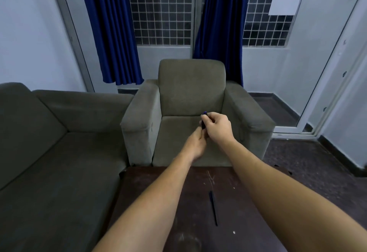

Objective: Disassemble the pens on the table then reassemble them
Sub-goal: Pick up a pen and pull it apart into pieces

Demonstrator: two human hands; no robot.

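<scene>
Both arms reach forward over the dark wooden table (162, 188). My right hand (217, 127) grips the upper end of a dark blue pen (204, 120), whose tip pokes out above the fingers. My left hand (196, 144) sits just below and holds the pen's lower end, mostly hidden by the fingers. The pen is held upright in the air, beyond the table's far edge. A thin dark pen part (213, 208) lies alone on the table between my forearms.
A grey armchair (190, 93) stands right behind the table. A grey sofa (49, 152) fills the left side. Blue curtains (111, 33) hang over a gridded window at the back. A glass door is at the right.
</scene>
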